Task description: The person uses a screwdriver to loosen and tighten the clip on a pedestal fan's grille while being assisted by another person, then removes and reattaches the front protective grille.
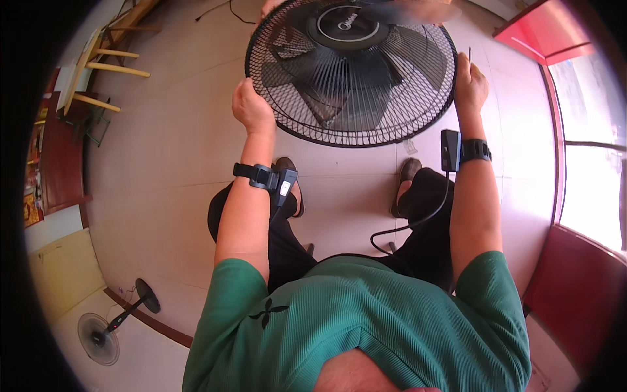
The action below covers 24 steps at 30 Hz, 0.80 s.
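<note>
A large black round fan with a mesh guard [349,111] is held up above my lap. My left hand [253,104] is closed on its left rim. My right hand [471,88] grips the right rim, with a thin metal rod [469,55] sticking up at its fingers; I cannot make out what it is. Another person's fingers [269,8] touch the fan's far left edge. A blurred dark shape [401,12] with skin colour beside it crosses the far right of the guard.
Yellow wooden legs of furniture [121,65] and a dark red cabinet [62,163] stand at left. A standing fan [98,340] is lower left, near a pale yellow panel [65,271]. A red board [542,32] is upper right, a dark red panel [575,300] lower right.
</note>
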Each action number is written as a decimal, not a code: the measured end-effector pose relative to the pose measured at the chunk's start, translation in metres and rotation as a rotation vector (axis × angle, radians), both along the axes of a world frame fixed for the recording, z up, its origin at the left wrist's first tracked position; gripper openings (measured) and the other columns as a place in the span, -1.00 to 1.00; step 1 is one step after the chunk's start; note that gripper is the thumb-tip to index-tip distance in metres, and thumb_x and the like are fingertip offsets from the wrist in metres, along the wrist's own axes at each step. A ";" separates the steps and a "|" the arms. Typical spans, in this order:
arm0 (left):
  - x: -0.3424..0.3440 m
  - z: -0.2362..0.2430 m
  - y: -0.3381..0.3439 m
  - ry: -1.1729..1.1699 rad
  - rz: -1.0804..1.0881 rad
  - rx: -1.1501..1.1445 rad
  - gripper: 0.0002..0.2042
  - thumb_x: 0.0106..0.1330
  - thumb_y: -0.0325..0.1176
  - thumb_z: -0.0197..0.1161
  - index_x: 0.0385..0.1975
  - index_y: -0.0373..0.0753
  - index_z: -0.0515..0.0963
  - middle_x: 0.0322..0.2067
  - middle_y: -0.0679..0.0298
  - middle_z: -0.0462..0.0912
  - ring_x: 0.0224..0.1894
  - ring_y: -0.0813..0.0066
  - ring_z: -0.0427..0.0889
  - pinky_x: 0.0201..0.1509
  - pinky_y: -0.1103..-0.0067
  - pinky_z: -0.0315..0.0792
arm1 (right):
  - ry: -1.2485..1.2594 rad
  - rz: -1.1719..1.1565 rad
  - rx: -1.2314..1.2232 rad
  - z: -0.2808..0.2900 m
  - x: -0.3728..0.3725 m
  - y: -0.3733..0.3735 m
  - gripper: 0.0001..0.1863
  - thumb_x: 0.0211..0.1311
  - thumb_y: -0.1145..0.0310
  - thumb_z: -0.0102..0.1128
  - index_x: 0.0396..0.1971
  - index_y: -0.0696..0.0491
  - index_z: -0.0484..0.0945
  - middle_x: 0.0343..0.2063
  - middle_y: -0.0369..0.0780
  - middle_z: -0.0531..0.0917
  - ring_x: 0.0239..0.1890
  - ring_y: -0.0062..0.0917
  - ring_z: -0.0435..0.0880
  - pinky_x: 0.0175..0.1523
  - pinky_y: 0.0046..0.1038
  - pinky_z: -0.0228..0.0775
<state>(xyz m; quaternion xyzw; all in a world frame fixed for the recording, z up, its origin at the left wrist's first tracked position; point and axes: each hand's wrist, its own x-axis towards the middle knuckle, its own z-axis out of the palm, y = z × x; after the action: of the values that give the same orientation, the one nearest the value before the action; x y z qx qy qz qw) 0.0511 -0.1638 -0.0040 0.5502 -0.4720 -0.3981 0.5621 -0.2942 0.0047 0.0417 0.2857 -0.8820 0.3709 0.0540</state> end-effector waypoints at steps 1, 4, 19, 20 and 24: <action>0.005 -0.006 -0.005 -0.019 -0.005 0.023 -0.59 0.31 -0.15 0.04 -0.14 -0.45 0.54 -0.10 0.10 0.59 -0.04 0.28 0.53 0.09 0.48 0.35 | 0.018 0.001 0.008 -0.001 0.000 0.002 -0.35 0.27 -0.17 -0.12 -0.48 0.19 0.61 -0.48 0.09 0.60 -0.31 -0.02 0.58 -0.15 -0.14 0.35; 0.015 -0.024 -0.020 0.142 -0.107 0.123 -0.51 0.37 -0.06 -0.10 -0.11 -0.45 0.50 -0.10 0.08 0.57 -0.09 0.27 0.55 0.00 0.45 0.44 | 0.002 0.011 0.041 -0.009 -0.002 -0.004 -0.34 0.29 -0.13 -0.21 -0.47 0.19 0.63 -0.45 0.11 0.62 -0.25 0.04 0.57 -0.07 -0.12 0.35; 0.001 -0.001 0.003 0.147 -0.038 0.345 -0.34 0.47 0.01 -0.23 0.05 -0.67 0.30 0.06 -0.05 0.46 0.03 0.19 0.49 0.14 0.45 0.36 | -0.161 -0.075 0.008 -0.021 -0.009 0.004 -0.23 0.20 -0.30 -0.20 -0.49 0.20 0.65 -0.46 0.09 0.64 -0.26 -0.05 0.62 -0.08 -0.22 0.36; -0.003 0.007 0.007 0.146 -0.021 0.354 -0.33 0.47 0.02 -0.25 0.08 -0.67 0.29 0.09 -0.07 0.44 0.06 0.17 0.48 0.16 0.44 0.35 | -0.196 -0.052 -0.028 -0.022 -0.011 0.006 -0.24 0.22 -0.29 -0.22 -0.48 0.18 0.65 -0.44 0.08 0.64 -0.23 -0.03 0.61 -0.06 -0.20 0.36; 0.001 -0.001 -0.001 0.187 0.027 0.380 -0.27 0.46 0.09 -0.36 0.26 -0.60 0.08 0.32 -0.11 0.13 0.34 0.11 0.19 0.38 0.43 0.10 | -0.254 -0.161 -0.068 -0.035 -0.018 -0.007 -0.29 0.21 -0.25 -0.20 -0.50 0.11 0.69 -0.43 0.04 0.66 -0.23 -0.08 0.63 -0.01 -0.23 0.37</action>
<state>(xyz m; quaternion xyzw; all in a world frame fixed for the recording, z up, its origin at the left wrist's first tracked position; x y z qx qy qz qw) 0.0519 -0.1652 -0.0048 0.6133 -0.3270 -0.5217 0.4948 -0.3125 -0.0023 0.0066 0.1630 -0.8887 0.4282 -0.0187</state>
